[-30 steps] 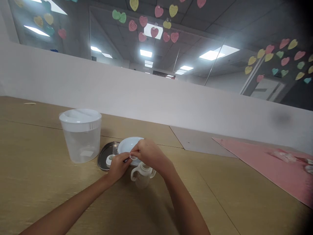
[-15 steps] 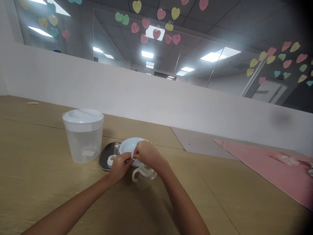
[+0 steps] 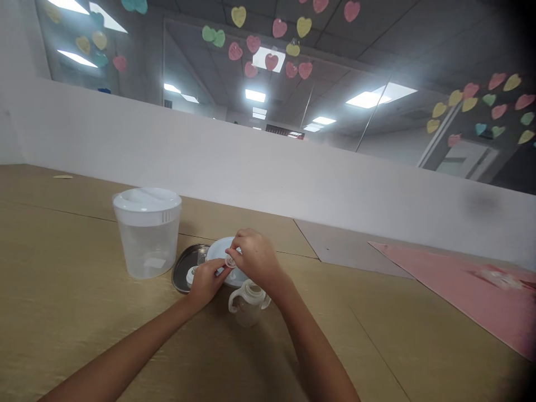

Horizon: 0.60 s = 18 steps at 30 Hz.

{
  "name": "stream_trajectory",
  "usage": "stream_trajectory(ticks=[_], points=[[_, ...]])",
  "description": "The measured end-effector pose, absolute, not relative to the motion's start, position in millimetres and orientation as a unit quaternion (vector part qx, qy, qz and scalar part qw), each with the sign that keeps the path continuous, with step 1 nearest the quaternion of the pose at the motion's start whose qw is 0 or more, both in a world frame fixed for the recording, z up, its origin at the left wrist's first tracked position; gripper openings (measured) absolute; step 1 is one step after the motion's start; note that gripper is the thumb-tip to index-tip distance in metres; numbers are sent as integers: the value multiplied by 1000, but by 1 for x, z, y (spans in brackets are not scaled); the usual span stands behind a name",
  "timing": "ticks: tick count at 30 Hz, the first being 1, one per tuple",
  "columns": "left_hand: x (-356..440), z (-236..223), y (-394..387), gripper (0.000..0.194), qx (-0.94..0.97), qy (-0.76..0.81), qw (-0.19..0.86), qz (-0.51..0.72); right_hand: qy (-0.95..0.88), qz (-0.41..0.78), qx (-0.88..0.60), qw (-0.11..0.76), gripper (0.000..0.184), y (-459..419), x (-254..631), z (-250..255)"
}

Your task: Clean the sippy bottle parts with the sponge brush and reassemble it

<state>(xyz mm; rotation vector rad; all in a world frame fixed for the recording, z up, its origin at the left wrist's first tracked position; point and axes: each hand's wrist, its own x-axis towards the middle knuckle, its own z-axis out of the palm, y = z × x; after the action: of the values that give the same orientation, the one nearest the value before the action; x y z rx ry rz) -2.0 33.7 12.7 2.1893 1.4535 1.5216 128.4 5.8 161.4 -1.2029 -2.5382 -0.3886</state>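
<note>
My left hand (image 3: 207, 282) pinches a small translucent round piece (image 3: 230, 261) that looks like a baby bottle nipple. Fingers of my right hand (image 3: 256, 258) close on the same piece from above and the right. Just below my hands stands a clear baby bottle (image 3: 248, 307) with two side handles, upright on the table, its neck uncovered. Behind my hands is a pale round plate (image 3: 218, 247), partly covered by them. At its left lies a dark metal tray (image 3: 181, 273) with a white ring-shaped cap (image 3: 191, 274), half hidden by my left hand.
A translucent lidded bucket (image 3: 146, 234) stands on the wooden table (image 3: 104, 329) left of the tray. To the right lie a grey sheet (image 3: 347, 250) and a pink mat (image 3: 469, 296). A white wall (image 3: 251, 167) rises behind, topped by glass with heart-shaped notes.
The nipple has been turned so its round face shows more. My right hand has shifted slightly, uncovering more of the bottle's neck. The whole view has moved a little.
</note>
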Motion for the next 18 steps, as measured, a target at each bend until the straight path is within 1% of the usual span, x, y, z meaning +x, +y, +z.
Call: stream_trajectory(ticks=[4,11,18], points=[[-2,11,37,26,716,450,51,531,-888,-159,-382,202,17,0,130,164],[-5,11,40,22,710,431,25,557,-863,-168,-334,341,20,-6,132,167],[1,12,36,22,720,420,15,552,-838,-165,-323,409,21,-17,146,184]])
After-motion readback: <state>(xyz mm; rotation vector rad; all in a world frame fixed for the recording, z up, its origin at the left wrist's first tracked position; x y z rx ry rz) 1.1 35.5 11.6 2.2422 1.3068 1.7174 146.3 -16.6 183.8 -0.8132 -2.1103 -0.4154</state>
